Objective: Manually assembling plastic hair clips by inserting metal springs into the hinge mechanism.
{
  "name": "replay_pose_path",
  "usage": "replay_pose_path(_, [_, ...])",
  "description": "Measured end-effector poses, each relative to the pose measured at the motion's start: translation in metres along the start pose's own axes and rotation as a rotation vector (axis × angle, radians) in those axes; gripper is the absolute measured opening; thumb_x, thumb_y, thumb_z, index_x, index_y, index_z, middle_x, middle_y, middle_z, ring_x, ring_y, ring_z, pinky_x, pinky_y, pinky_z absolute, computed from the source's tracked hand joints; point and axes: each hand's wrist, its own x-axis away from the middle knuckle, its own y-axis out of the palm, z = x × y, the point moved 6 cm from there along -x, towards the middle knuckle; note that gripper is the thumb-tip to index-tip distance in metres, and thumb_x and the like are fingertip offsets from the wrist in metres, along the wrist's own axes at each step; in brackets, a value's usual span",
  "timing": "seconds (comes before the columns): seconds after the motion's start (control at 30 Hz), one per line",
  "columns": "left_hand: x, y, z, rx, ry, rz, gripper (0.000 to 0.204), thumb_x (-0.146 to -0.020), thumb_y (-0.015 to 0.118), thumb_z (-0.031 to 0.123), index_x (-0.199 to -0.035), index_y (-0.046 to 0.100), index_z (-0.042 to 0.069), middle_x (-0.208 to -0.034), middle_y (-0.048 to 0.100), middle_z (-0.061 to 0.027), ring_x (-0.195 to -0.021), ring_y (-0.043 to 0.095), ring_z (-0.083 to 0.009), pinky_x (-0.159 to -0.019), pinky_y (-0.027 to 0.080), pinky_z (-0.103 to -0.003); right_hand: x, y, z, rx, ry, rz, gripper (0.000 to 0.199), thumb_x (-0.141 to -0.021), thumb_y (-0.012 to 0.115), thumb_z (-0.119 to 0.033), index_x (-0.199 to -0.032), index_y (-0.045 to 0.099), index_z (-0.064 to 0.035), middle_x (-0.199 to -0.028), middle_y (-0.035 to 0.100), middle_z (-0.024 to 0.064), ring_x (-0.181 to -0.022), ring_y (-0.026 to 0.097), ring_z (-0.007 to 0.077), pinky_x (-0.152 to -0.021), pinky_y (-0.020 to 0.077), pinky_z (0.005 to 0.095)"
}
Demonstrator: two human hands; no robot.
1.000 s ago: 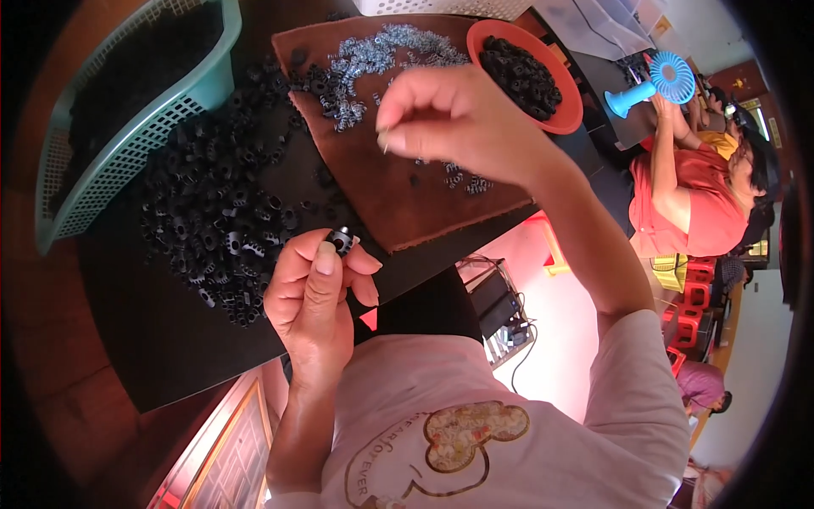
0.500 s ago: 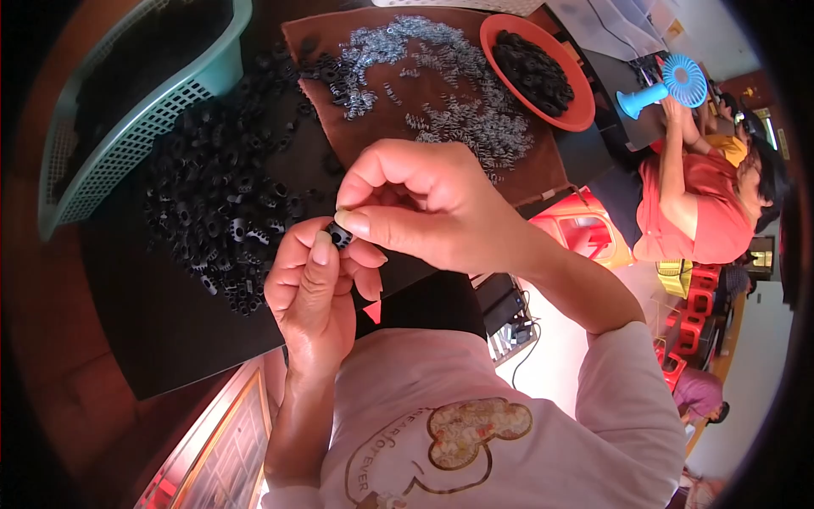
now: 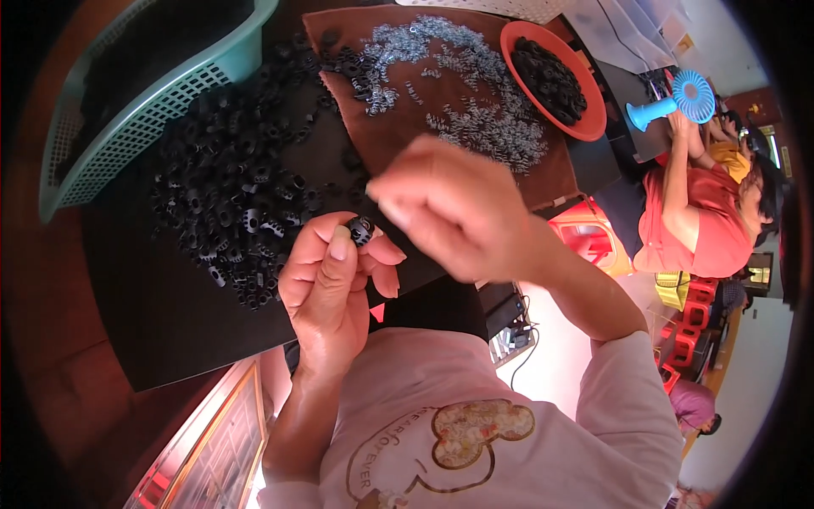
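Observation:
My left hand pinches a small black plastic barrel with holes in it, like a cord-lock body, between thumb and fingers. My right hand hangs just to its right, apart from it. Its fingers are curled but smeared by motion, so whether they hold anything does not show. Left of my hands spreads a heap of similar black barrels on the dark table. Beyond my right hand, many small metal springs lie scattered on a brown cloth.
A green perforated basket with dark contents stands at the far left. An orange-red bowl of black pieces sits at the cloth's far right. Further right are a blue fan, a red stool and a person in red.
My right hand has drawn away from the barrel toward the right and is now blurred. My left hand still holds the barrel; the view has shifted slightly.

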Motion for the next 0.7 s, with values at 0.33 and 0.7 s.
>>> replay_pose_path(0.33, [0.000,0.002,0.001,-0.069,-0.003,-0.002,0.027,-0.103,0.048,0.022,-0.108,0.057,-0.003,-0.084,0.066,-0.0145,-0.058,0.055,-0.0145,-0.058,0.047,-0.025,-0.063,0.038,0.048,0.499,0.005,-0.363,0.007,-0.078,0.061,-0.007,-0.084,0.063,-0.0040,-0.090,0.061,0.0088,-0.079,0.065,0.0304,-0.058,0.0531,0.0421])
replay_pose_path(0.7, [0.000,0.000,0.002,-0.023,0.031,-0.035,0.029,-0.103,0.049,0.022,-0.112,0.056,-0.004,-0.088,0.067,-0.0144,-0.062,0.057,-0.0139,-0.060,0.048,-0.025,-0.073,0.059,0.051,0.606,-0.019,-0.445,0.009,-0.082,0.060,-0.011,-0.077,0.061,-0.0028,-0.090,0.063,0.0121,-0.081,0.066,0.0304,-0.061,0.0541,0.0422])
